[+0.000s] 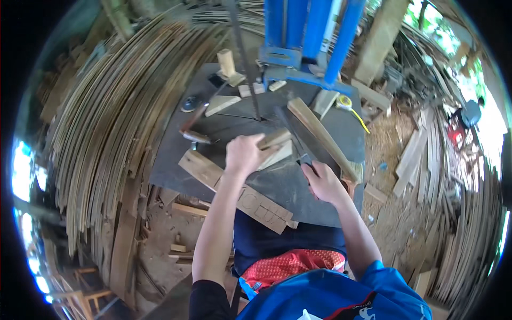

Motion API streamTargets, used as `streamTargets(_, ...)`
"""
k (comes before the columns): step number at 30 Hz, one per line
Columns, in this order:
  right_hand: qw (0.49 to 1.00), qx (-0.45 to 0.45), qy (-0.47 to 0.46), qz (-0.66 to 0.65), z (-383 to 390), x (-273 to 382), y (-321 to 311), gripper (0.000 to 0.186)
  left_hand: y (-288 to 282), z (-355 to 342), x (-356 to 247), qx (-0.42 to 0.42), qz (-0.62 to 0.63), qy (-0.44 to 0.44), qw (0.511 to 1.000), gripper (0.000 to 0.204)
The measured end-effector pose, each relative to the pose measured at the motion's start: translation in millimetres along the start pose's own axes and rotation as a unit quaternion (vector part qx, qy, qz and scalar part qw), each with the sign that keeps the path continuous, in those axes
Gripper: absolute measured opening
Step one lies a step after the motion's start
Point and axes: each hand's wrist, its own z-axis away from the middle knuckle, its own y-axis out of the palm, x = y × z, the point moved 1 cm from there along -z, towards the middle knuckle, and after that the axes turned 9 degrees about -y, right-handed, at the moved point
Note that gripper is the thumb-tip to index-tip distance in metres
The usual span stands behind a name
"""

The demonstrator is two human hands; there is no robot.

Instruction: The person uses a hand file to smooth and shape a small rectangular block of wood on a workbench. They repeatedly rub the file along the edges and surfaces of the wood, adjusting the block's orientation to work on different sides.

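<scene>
Outdoor wood workshop, dark metal saw table (298,197) under a blue bandsaw frame (304,32), thin blade (246,58) dropping to the table's middle. Small pale wood block (274,140) sits just right of the blade line, near the table centre, lying on a second pale piece (278,156). Left hand (244,154) clenched over the block's near end, pinning it flat. Right hand (322,181) wrapped around a dark handle of a long thin tool (290,133) that runs up along the block's right side toward the blade; grip closed on it.

Step looks like marking or trimming the block against the tool, held steady. Next move likely needs the left hand kept firm and fingers clear of the blade.

Around it: long lettered plank (234,189) at the near-left edge, under the left forearm; slanted plank (320,133) toward the right edge; brush (353,178) at the near-right edge; tape measure (344,101) at the far-right corner; offcuts (221,104) at the far side. Stacked bent strips (106,122) left, boards (416,154) right.
</scene>
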Motion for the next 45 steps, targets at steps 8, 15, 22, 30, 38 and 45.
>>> streamTargets(8, 0.997, 0.007, 0.056, 0.044, 15.6, 8.5, -6.2, 0.041, -0.8, -12.6, -0.4, 0.002, -0.018, 0.041, 0.999, 0.064)
streamTargets(15, 0.996, -0.002, -0.006, 0.094, 17.9, 0.7, -1.7, 0.032, 3.5, -1.7, 11.6, 0.008, -0.036, 0.017, 0.999, 0.063)
streamTargets(22, 0.941, -0.005, -0.177, 0.289, 28.2, -51.7, -2.6, 0.019, -4.7, 3.8, -27.6, 0.033, -0.068, -0.013, 0.997, 0.061)
streamTargets(30, 0.99, 0.016, 0.001, 0.139, 8.8, -25.9, -1.7, 0.04, -5.1, 10.4, -24.8, 0.053, -0.058, 0.043, 0.996, 0.062)
streamTargets(38, 0.986, 0.014, 0.021, 0.163, 30.0, 6.5, 20.5, 0.037, 5.0, 12.4, -22.6, -0.036, -0.026, -0.003, 0.999, 0.051)
streamTargets(45, 0.99, -0.017, -0.028, 0.138, 9.9, -30.5, 11.0, 0.042, 5.8, 8.3, -32.0, 0.021, -0.048, 0.035, 0.998, 0.055)
